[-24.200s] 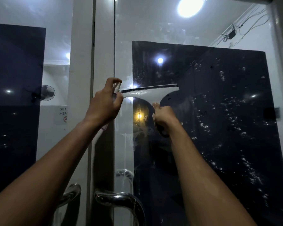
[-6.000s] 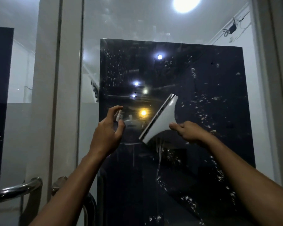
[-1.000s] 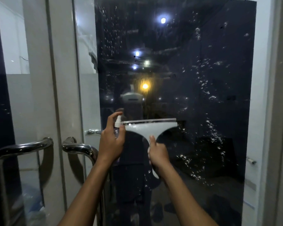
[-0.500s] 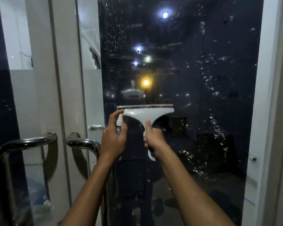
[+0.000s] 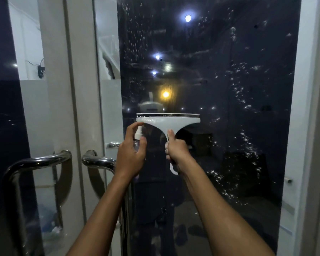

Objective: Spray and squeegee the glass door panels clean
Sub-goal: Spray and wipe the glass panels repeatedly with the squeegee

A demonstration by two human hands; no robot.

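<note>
Both our forearms reach up from the bottom edge toward the door; our left hand [image 5: 130,156] wraps a small spray bottle [image 5: 137,136], fingers curled round the body, index finger arched over the white nozzle top; bottle mostly hidden by the hand, only the white head and a bit of clear body show; our right hand [image 5: 176,150] grips the squeegee [image 5: 168,121] by its white handle, fist closed, thumb laid up along the stem; handle end sticks out below the fist.

Squeegee head is level, blade edge on top, lying against the right glass door panel [image 5: 238,126] at about mid height; left tip of the head sits just above the left index finger; contact between the two we cannot tell.

Panel is dark, with lamp reflections and white droplets or foam specks in streaks down its right side and upper left; the stretch above the blade looks clearer.

Left of the hands, two chrome pull handles [image 5: 98,160] curve out on either side of the pale door frame [image 5: 70,89]; left glass door panel [image 5: 6,108] beyond it, dark too.
</note>
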